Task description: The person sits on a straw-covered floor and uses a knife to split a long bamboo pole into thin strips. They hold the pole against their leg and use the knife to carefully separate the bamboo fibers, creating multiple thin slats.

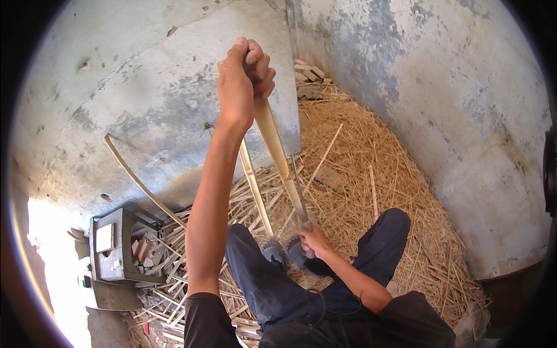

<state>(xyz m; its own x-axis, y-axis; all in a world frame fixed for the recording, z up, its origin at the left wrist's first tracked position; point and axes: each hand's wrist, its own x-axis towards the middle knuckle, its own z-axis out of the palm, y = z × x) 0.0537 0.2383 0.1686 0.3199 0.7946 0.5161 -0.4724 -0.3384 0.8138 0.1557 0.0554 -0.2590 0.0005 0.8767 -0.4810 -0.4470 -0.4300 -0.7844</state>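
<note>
High in front of me, my left hand [248,75] is closed around the upper end of a long bamboo strip [271,132]. The strip slants down toward my feet. Low down, my right hand [313,239] is wrapped around the handle of a knife [299,188]; its narrow grey blade points up and lies close along the strip's lower part. A second bamboo piece [253,188] runs down left of the first, its upper part hidden behind my left forearm. Whether my left hand also holds this piece, I cannot tell.
Bamboo shavings [371,168] are heaped at the right, with loose split strips [174,296] at the lower left. A wooden stool [119,246] lies tipped over, rubble in it. A curved strip [136,177] leans on the worn wall [151,104]. Bricks [310,73] sit in the corner.
</note>
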